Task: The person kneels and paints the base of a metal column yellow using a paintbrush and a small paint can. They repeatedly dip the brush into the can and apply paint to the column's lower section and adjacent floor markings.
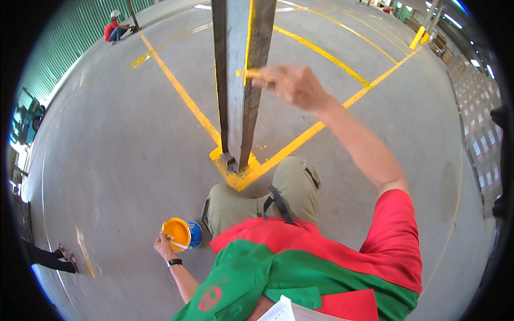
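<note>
My right hand (295,84) is raised and grips a small paintbrush (250,75) whose yellow tip touches the edge of a grey steel column (238,64). A yellow painted strip runs down that column edge. My left hand (166,246) is low at my side and holds a blue paint can (183,234) full of yellow paint, tilted toward me. I am crouched, with my knee (292,179) close to the column's yellow-painted base (235,174).
Yellow floor lines (179,88) run across the grey concrete. A person in red with a white helmet (114,27) sits at the far green wall. Another person's foot (67,258) shows at the left edge. Paper (281,311) sticks out below my chest.
</note>
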Tool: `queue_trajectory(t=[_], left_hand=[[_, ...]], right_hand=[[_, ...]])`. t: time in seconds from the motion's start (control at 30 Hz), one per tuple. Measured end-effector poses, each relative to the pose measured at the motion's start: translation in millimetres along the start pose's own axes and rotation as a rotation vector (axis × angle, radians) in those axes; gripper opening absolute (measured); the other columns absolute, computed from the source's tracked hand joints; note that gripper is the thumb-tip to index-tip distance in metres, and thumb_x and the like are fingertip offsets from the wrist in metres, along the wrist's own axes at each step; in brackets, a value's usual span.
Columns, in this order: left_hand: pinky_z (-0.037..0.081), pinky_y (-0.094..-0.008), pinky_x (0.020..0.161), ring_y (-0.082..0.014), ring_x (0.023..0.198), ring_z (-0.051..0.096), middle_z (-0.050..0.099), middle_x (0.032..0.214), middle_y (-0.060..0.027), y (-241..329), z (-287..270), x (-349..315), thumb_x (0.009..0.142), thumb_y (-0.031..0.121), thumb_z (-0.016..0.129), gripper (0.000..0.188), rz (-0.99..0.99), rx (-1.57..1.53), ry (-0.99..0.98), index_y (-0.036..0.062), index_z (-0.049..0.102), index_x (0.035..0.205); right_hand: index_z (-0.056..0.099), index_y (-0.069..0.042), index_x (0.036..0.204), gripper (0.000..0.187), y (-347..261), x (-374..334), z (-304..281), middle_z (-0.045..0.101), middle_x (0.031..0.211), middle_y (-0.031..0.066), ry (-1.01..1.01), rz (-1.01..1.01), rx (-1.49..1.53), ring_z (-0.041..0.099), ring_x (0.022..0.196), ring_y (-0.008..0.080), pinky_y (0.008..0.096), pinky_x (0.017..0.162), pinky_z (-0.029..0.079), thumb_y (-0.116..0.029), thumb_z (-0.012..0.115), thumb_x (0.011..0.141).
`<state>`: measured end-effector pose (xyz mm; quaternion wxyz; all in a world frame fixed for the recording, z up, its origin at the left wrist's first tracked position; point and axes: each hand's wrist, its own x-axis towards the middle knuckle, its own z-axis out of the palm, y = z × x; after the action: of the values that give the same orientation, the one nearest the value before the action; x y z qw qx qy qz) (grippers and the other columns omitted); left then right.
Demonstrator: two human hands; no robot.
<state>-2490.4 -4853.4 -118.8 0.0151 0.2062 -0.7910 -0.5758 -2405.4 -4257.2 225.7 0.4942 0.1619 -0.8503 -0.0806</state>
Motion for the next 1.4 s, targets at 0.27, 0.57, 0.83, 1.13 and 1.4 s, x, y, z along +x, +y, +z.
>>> queue_trajectory(t=[0.27, 0.57, 0.83, 1.13, 1.4], left_hand=[[0.049, -0.0340, 0.062, -0.0175, 0.062, 0.061, 0.067, 0.069, -0.0094, 2, 0, -4, 0.091, 0.019, 0.067, 0.026, 0.013, -0.034, 0.040, -0.0034, 0.066, 0.078], [0.052, -0.0346, 0.065, -0.0198, 0.065, 0.062, 0.067, 0.072, -0.0112, 3, 0, 3, 0.090, 0.019, 0.070, 0.027, 0.025, -0.069, 0.046, -0.0074, 0.066, 0.085], [0.051, -0.0341, 0.064, -0.0185, 0.066, 0.060, 0.065, 0.073, -0.0099, 30, 2, 3, 0.091, 0.018, 0.070, 0.026, 0.093, -0.005, 0.010, -0.0070, 0.065, 0.084], [0.050, -0.0330, 0.064, -0.0168, 0.065, 0.059, 0.065, 0.072, -0.0086, 61, -1, -7, 0.092, 0.018, 0.069, 0.026, 0.083, -0.014, 0.035, -0.0053, 0.065, 0.080], [0.048, -0.0299, 0.057, -0.0141, 0.062, 0.059, 0.066, 0.073, -0.0069, 77, 8, 4, 0.093, 0.022, 0.070, 0.027, 0.137, -0.004, 0.006, -0.0034, 0.069, 0.084]], right_hand=[[0.066, -0.005, 0.095, 0.013, 88, 101, -66, 0.068, 0.072, 0.0040, 0.558, 0.024, -0.038, 0.062, 0.056, 0.0121, 0.0265, 0.049, 0.049, -0.016, 0.073, 0.094], [0.067, -0.009, 0.100, 0.010, 46, -23, -16, 0.069, 0.088, 0.0076, 0.389, 0.275, 0.139, 0.066, 0.070, 0.0187, 0.0319, 0.061, 0.052, -0.008, 0.073, 0.092], [0.063, -0.006, 0.091, 0.013, 63, -43, -23, 0.065, 0.070, 0.0058, 0.007, 0.531, 0.385, 0.058, 0.058, 0.0122, 0.0276, 0.054, 0.044, -0.016, 0.069, 0.097], [0.065, -0.003, 0.098, 0.013, 135, 70, -58, 0.066, 0.070, 0.0073, 0.808, 0.285, 0.196, 0.061, 0.056, 0.0120, 0.0273, 0.050, 0.048, -0.014, 0.071, 0.096], [0.063, -0.010, 0.096, 0.014, 43, -61, -4, 0.058, 0.071, 0.0047, 0.355, 0.225, 0.206, 0.060, 0.068, 0.0226, 0.0356, 0.058, 0.050, -0.022, 0.071, 0.094]])
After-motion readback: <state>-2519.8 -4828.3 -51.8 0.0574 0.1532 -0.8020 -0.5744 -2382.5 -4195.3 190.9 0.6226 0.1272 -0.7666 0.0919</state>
